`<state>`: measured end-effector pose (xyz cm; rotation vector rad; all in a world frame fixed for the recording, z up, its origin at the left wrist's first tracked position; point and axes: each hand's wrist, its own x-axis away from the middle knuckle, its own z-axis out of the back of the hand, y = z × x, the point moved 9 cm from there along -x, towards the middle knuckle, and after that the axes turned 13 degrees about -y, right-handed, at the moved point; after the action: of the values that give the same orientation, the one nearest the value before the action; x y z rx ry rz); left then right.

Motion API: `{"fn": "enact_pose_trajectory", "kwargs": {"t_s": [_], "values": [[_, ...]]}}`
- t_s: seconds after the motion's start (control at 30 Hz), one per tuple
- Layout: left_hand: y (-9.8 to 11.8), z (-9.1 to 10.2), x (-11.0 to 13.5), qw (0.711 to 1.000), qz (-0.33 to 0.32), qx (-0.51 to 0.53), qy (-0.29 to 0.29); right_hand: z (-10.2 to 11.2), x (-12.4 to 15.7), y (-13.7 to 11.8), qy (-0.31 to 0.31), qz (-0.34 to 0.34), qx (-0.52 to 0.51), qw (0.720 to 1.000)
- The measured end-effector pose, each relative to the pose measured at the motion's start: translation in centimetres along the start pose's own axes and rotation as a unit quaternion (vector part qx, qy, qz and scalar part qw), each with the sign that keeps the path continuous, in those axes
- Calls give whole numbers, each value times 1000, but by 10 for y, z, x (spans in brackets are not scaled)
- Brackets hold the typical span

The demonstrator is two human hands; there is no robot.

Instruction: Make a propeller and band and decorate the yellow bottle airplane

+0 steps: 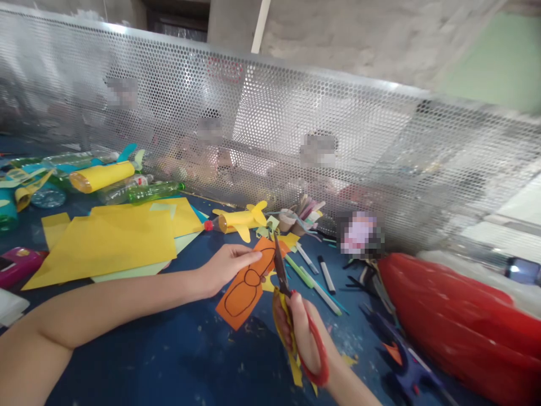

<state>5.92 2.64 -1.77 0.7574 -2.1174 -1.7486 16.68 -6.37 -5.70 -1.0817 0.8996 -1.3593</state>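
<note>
Pinched between the thumb and fingers of my left hand (230,265) is a strip of orange paper (243,296) with a propeller-like outline drawn on it in black. My right hand (302,327) grips a pair of scissors (316,352) by its red handle. The dark blades point away from me and lie at the right edge of the orange paper. Yellow paper scraps (295,366) hang by the right hand and lie below the paper. Behind the strip sits a bottle wrapped in yellow paper (239,221) with fins and a red cap.
Yellow paper sheets (127,237) lie at left, with several plastic bottles (154,192) behind them. Markers (325,275) lie right of centre. A blue glue gun (408,361) and a red plastic bag (456,316) are at right. A perforated metal screen (270,113) borders the table's back.
</note>
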Motion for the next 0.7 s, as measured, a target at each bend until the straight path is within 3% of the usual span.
{"fn": "enact_pose_trajectory", "kwargs": {"t_s": [0.1, 0.27, 0.43, 0.7], "values": [[2, 4, -2, 1000, 0, 4, -3, 3, 0, 3, 3, -15, 2, 1000], [7, 19, -8, 995, 2, -97, 7, 5, 0, 1, -6, -24, 2, 1000], [18, 21, -11, 987, -20, -160, -11, 5, 1, -2, -7, -30, 5, 1000], [43, 30, -17, 944, -35, -322, -66, 11, 1, -4, -27, -61, 58, 996]]}}
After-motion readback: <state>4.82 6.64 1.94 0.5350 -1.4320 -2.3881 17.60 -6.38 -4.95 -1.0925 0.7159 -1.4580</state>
